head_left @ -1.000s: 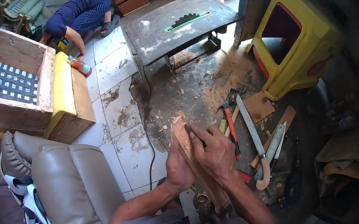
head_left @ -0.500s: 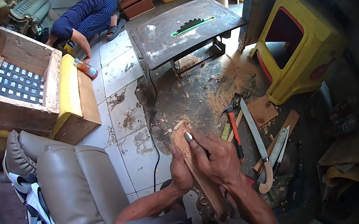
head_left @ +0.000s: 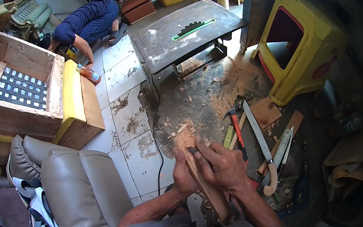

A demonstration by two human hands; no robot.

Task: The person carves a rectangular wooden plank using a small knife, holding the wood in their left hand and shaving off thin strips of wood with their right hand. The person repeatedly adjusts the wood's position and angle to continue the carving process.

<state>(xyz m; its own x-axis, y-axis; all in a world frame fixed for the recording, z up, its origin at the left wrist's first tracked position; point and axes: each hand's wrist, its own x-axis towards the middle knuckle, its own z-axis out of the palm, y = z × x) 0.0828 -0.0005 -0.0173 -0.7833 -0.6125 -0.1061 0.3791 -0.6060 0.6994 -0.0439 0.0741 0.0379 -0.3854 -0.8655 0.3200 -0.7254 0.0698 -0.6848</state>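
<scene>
A length of wood (head_left: pixel 215 198) runs from my lap up and away to the left, its far end cut rough and pale. Around that far part my left hand (head_left: pixel 183 175) is closed, thumb along the near-left edge. My right hand (head_left: pixel 220 164) is closed on a small metal-tipped carving tool (head_left: pixel 192 150), whose tip rests against the carved face. Most of the tool is hidden inside the fist. Wood shavings (head_left: pixel 185 125) lie on and beyond the far end.
To the right lie a red-handled hammer (head_left: pixel 237 131), a wooden-handled saw (head_left: pixel 259 136) and knife-like blades (head_left: pixel 282 146). Ahead stands a table saw (head_left: pixel 169 35) with its blade raised. A yellow stool (head_left: pixel 284 77), a wooden frame (head_left: pixel 18 120), a grey cushion (head_left: pixel 83 188) and a crouching person (head_left: pixel 85 21) surround me.
My right hand has shifted slightly, and the tool's tip sits nearer to me on the wood. The left hand still grips the wood. The view has tilted a little.
</scene>
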